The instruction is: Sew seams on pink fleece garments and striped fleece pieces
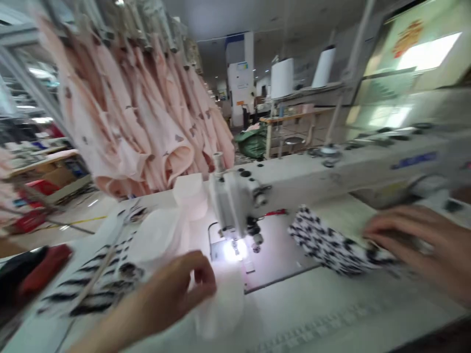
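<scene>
A white sewing machine (243, 196) stands across the table, its needle area lit. My left hand (172, 289) hovers in front of the presser foot with the fingers curled over a white fabric piece (221, 309) that lies on the table. My right hand (419, 245) rests at the right with fingers closed on a black-and-white patterned fabric piece (324, 242) lying beside the machine bed. The picture is blurred by motion.
Black-and-white striped fabric (99, 274) and white pieces (162, 235) lie at the left of the table. A red and black object (33, 272) sits at the far left. Pink garments (147, 113) hang behind. Two white thread cones (283, 78) stand on a rack.
</scene>
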A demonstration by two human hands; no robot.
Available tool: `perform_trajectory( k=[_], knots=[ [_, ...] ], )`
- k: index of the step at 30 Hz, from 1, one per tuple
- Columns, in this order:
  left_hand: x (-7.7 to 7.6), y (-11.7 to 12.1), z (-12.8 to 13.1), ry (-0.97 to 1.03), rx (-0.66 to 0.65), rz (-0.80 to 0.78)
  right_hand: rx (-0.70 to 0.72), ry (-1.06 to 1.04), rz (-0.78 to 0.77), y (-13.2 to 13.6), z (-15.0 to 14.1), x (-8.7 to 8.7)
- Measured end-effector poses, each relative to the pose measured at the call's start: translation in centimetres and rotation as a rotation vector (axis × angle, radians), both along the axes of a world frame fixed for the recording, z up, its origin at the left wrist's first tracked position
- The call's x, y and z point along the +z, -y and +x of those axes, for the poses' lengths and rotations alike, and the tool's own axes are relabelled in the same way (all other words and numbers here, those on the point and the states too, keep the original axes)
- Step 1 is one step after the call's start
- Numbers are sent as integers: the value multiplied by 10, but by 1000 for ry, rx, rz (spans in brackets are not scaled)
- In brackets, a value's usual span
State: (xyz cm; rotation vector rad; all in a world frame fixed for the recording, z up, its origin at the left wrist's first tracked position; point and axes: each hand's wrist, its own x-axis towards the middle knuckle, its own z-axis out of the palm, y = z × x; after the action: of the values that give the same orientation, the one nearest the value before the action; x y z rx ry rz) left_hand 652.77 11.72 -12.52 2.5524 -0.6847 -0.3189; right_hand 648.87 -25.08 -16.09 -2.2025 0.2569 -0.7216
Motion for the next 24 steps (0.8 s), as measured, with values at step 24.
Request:
perform_trajectory(
  k=[24],
  knots=[
    [-18,213,9,369,-277,-490,180,140,25,35,15,35]
  ],
)
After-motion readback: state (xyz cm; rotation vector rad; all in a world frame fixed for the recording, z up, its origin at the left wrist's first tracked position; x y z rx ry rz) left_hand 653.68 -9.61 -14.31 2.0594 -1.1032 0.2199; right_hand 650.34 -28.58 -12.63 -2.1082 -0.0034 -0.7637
